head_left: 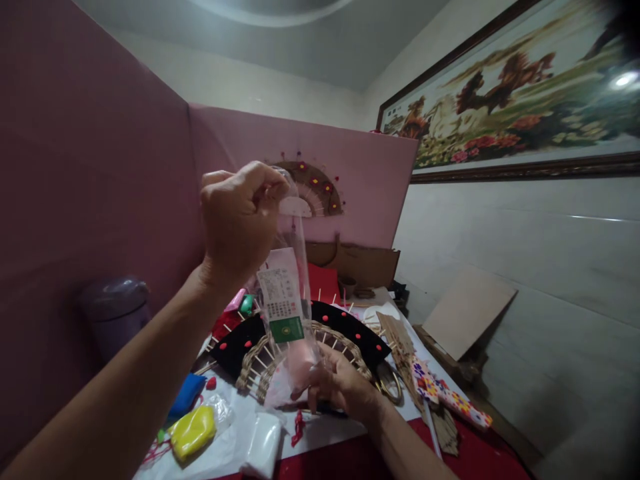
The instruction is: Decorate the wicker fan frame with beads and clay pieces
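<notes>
The step in hand looks to be drawing out or portioning the pale pink lump (pixel 303 360) in the clear packet (pixel 283 290), which is held up over the desk (pixel 320 465), in front of a black fan-shaped piece (pixel 345 319) with red dots. The 2 hands work at opposite ends: the left hand (pixel 240 213) is raised, thumb and fingertips pinching the packet's upper film, while the right hand (pixel 345 383) curls its fingers around the lower end, beside the lump. Whether the top is open cannot be told. The next move seems to call for a firm pinch above and a light, steady hold below, since thin film may slip or crumple and a soft lump could be squeezed out of shape. The packet is long, narrow and see-through, slightly tilted, with its upper part slack and glossy; a pale printed label and 1 green patch show on its middle, the print too small to read. The lump sits at the bottom, rounded and matte, partly hidden by the fingers.
</notes>
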Demonstrator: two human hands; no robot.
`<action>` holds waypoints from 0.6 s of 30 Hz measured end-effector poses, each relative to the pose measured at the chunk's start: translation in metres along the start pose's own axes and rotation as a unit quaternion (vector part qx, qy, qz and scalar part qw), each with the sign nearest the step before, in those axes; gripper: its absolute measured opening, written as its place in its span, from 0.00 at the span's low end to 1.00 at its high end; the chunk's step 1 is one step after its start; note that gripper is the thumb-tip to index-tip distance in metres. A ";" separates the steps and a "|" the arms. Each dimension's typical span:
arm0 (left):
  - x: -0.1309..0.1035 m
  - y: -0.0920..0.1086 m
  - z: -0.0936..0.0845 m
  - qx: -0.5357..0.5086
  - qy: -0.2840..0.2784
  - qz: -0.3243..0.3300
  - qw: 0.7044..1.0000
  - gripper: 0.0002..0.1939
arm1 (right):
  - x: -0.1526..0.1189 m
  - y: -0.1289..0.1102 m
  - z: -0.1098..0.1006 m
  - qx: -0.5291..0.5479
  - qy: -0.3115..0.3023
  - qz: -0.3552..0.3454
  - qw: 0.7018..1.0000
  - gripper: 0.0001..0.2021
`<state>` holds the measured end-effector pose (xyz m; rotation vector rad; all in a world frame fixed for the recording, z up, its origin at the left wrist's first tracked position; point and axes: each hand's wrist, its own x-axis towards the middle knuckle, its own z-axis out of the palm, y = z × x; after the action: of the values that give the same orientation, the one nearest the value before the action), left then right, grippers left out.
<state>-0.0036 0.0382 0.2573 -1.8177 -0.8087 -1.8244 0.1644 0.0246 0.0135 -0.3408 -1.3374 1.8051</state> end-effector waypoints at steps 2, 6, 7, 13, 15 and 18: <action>-0.003 0.003 -0.001 0.008 -0.007 0.037 0.999 0.08 | 0.002 0.001 0.000 -0.003 0.024 -0.018 1.000 0.25; -0.027 0.002 -0.008 -0.041 0.059 -0.016 0.997 0.32 | 0.004 0.001 -0.003 0.013 0.079 -0.069 0.994 0.23; -0.039 0.002 -0.008 -0.081 0.070 -0.096 0.990 0.33 | 0.004 0.000 -0.004 0.016 0.093 -0.079 0.992 0.23; -0.128 0.011 0.010 -0.355 -0.294 -0.527 0.714 0.41 | 0.005 -0.005 -0.004 -0.069 0.145 -0.156 0.975 0.20; -0.147 0.016 0.016 -0.413 -0.339 -0.527 0.661 0.33 | 0.004 -0.006 -0.004 -0.143 0.179 -0.184 0.956 0.19; -0.157 0.019 0.020 -0.444 -0.342 -0.523 0.642 0.24 | 0.001 -0.012 -0.005 -0.230 0.223 -0.171 0.932 0.19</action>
<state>0.0308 0.0230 0.1025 -3.2564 -1.7255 -2.4349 0.1726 0.0289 0.0222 -0.6781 -1.3710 1.0329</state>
